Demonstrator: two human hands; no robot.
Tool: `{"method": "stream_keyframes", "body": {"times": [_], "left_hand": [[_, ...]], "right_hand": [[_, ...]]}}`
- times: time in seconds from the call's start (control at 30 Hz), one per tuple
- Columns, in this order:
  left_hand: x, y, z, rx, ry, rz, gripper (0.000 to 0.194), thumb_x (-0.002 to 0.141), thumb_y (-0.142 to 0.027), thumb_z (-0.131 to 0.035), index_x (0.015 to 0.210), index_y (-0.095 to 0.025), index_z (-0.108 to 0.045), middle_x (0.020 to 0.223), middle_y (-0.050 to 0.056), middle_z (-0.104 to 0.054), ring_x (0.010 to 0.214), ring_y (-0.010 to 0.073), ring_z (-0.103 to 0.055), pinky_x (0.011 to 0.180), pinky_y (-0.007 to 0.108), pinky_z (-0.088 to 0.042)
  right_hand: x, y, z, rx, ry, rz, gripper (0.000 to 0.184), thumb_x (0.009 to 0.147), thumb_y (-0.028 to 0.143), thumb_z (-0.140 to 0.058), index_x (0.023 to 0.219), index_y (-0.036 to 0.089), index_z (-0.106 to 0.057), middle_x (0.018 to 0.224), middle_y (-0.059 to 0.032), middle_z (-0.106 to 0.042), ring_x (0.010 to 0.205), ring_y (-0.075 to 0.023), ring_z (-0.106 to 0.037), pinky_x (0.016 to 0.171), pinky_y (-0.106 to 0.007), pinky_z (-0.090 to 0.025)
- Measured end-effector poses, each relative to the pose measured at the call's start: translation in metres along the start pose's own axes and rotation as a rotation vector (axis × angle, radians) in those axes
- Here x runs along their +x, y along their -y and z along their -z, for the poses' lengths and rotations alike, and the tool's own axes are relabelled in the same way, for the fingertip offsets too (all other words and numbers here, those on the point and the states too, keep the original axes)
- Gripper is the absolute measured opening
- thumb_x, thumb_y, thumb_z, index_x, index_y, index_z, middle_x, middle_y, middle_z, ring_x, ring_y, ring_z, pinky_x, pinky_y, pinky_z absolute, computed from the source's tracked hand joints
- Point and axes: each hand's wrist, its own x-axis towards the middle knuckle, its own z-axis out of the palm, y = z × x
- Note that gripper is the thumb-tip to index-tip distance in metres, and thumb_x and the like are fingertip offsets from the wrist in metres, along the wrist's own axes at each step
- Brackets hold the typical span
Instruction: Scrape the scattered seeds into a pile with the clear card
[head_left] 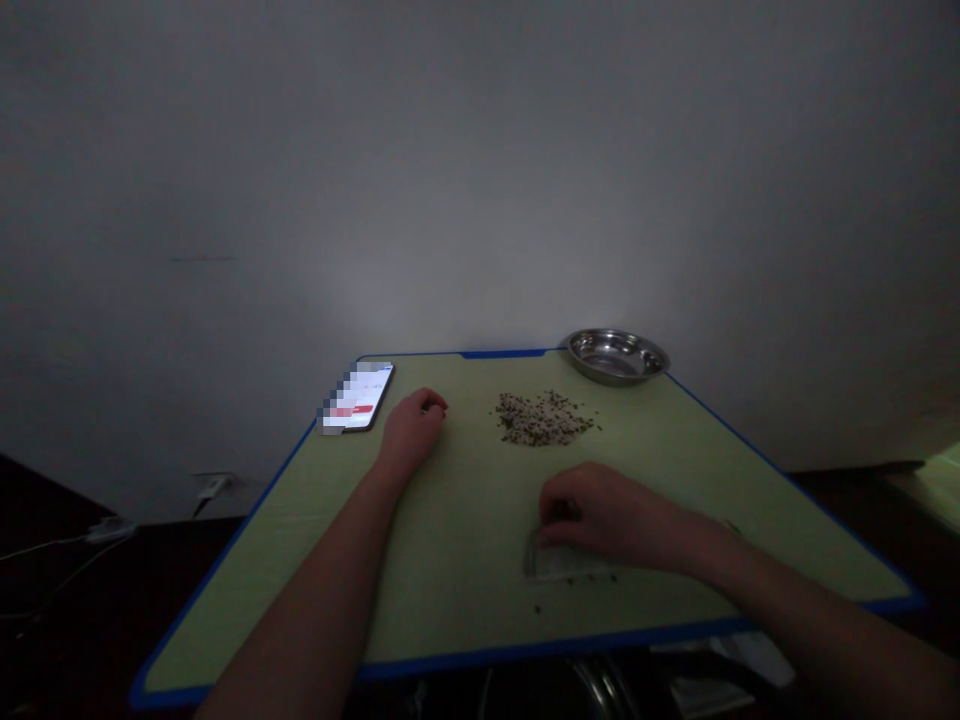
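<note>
There are two hands (pixel 412 432) (pixel 604 510), one grain pile (pixel 544 420), one phone (pixel 367 398), one bowl (pixel 616 378).

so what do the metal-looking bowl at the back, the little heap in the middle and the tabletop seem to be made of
Bowl: probably polished stainless steel, given the silvery colour and bright reflections.
Heap: loose, dull, pale and dark bits, perhaps grains or seeds; too small to tell.
Tabletop: smooth pale green, perhaps laminate; its blue edging could be plastic.

From my end I see a blue-edged, pale-green, flat-topped table (pixel 450 600) bearing a lit rectangular phone (pixel 369 398), a shiny round metal bowl (pixel 616 372), a loose heap of small pale and dark grains (pixel 541 420) and a clear, flat-looking, partly hidden container (pixel 556 568).
</note>
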Motion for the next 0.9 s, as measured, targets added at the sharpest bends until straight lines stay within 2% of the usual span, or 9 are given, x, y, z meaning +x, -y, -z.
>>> {"method": "stream_keyframes", "body": {"times": [0.13, 0.43, 0.6, 0.8, 0.9], "left_hand": [[0.001, 0.002, -0.001, -0.002, -0.007, -0.012, 0.022, 0.074, -0.019, -0.043, 0.08, -0.018, -0.065, 0.083, 0.005, -0.068, 0.079, 0.0189, -0.059, 0.072, 0.03, -0.043], [0.0, -0.001, 0.0, -0.014, 0.01, -0.01, 0.023, 0.073, -0.018, -0.043, 0.08, -0.017, -0.065, 0.083, 0.005, -0.068, 0.078, 0.0186, -0.059, 0.07, 0.03, -0.042], [0.0, 0.0, 0.0, -0.022, 0.006, -0.017, 0.023, 0.073, -0.018, -0.043, 0.08, -0.017, -0.065, 0.085, 0.006, -0.069, 0.078, 0.0185, -0.059, 0.071, 0.03, -0.042], [0.001, 0.0, -0.001, -0.026, -0.001, -0.012, 0.022, 0.074, -0.018, -0.044, 0.079, -0.017, -0.066, 0.085, 0.006, -0.069, 0.078, 0.0185, -0.059, 0.071, 0.03, -0.042], [0.0, -0.001, -0.001, -0.008, 0.005, -0.009, 0.022, 0.074, -0.018, -0.044, 0.08, -0.017, -0.066, 0.084, 0.006, -0.069, 0.077, 0.0188, -0.059, 0.071, 0.031, -0.042]], "right_hand": [[-0.002, 0.007, -0.005, -0.013, -0.023, 0.002, 0.014, 0.077, 0.033, -0.07, 0.076, 0.019, -0.072, 0.069, -0.0008, -0.069, 0.06, -0.0126, -0.057, 0.054, -0.023, -0.035], [-0.007, 0.023, -0.007, 0.014, 0.032, 0.048, 0.013, 0.076, 0.033, -0.072, 0.077, 0.02, -0.073, 0.07, -0.0002, -0.069, 0.061, -0.0119, -0.055, 0.056, -0.023, -0.035], [-0.006, 0.027, 0.002, 0.029, 0.073, 0.092, 0.015, 0.077, 0.033, -0.071, 0.077, 0.019, -0.073, 0.068, 0.0009, -0.067, 0.059, -0.0101, -0.053, 0.054, -0.022, -0.034], [-0.018, 0.001, 0.026, 0.005, -0.012, -0.024, 0.016, 0.083, 0.032, -0.065, 0.078, 0.019, -0.071, 0.069, 0.0007, -0.067, 0.06, -0.0115, -0.055, 0.056, -0.023, -0.036], [-0.032, -0.019, 0.026, 0.019, -0.051, -0.118, 0.019, 0.084, 0.034, -0.062, 0.079, 0.018, -0.071, 0.071, -0.0012, -0.067, 0.062, -0.0135, -0.056, 0.057, -0.025, -0.038]]}}
